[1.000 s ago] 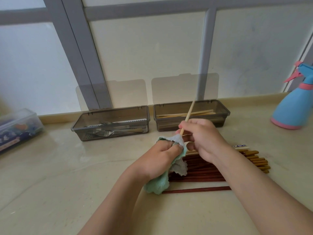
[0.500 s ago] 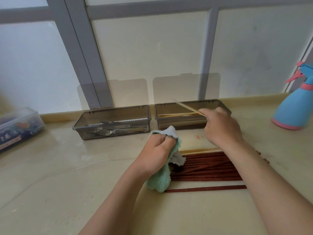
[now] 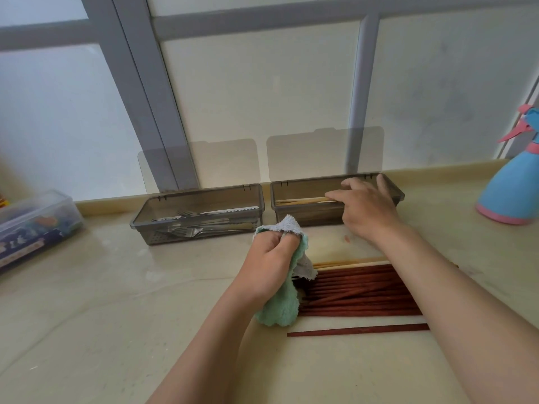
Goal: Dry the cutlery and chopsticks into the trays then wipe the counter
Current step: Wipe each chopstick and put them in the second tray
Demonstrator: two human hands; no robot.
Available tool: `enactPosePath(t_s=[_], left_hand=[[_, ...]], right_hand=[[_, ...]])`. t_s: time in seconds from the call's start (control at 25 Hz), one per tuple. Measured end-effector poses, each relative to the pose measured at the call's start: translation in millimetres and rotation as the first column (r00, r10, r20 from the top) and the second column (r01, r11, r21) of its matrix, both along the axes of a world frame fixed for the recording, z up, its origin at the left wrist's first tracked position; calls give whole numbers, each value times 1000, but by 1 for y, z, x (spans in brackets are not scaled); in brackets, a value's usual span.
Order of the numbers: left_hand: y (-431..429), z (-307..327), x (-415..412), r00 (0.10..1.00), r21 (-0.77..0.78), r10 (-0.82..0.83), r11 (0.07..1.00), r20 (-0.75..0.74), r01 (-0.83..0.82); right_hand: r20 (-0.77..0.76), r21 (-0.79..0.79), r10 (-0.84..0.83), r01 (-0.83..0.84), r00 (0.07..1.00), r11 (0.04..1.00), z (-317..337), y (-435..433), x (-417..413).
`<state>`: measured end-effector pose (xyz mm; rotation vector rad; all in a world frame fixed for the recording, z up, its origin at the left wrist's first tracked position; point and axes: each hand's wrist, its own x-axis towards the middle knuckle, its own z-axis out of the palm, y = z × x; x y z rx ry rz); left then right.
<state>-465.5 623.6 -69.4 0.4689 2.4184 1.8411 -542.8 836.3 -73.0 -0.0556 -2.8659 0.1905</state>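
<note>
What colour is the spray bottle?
Blue, with pink trigger, collar and base. The bottle shows best in the head view.

Domestic kitchen, window-side worktop. Grounds: a polished beige stone counter (image 3: pixel 87 316) with a low upstand along its far edge, backed by a frosted window (image 3: pixel 262 97) in grey frames. At the far edge stand two smoked plastic trays, lids raised: the left tray (image 3: pixel 204 199) holds metal forks (image 3: pixel 189 225), the right tray (image 3: pixel 303 188) pale chopsticks (image 3: pixel 300 201). Dark red chopsticks (image 3: pixel 358 293) lie loose mid-counter, beside a terry cloth (image 3: pixel 280 310). A blue-and-pink spray bottle (image 3: pixel 507 193) occupies the far right corner; a clear lidded storage box (image 3: pixel 38 217) sits at the left edge.
</note>
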Motion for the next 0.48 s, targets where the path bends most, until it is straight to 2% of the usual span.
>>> enactPosePath(t_s=[0.08,0.2,0.24,0.28,0.36,0.44,0.48], left_hand=[[-1,-2,-2,1000,12,11,1000,-14,-11],[-3,-7,-8,999,54,48,997,-10,-47],[-3,-8,-9,998,71,58,996,-6,-57],[-3,-9,-9,998,85,70,994,-7,-69],[-3,-13,-12,995,105,101,989,-11,-100],[-5,-13,-13,990,141,138,981,-9,-136],[-7,-13,-15,988,160,153,976,0,-151]], right_hand=[[-45,-40,27,-28,999,999,-1,0,7],[-240,-157,81,-121,967,980,-3,-1,29],[-255,-182,110,-159,961,970,-3,0,38],[-215,-207,148,-193,965,959,-3,1,46],[7,-264,234,-224,972,938,0,3,59],[229,-249,306,-248,924,936,2,1,64],[289,-225,326,-267,900,937,2,0,64]])
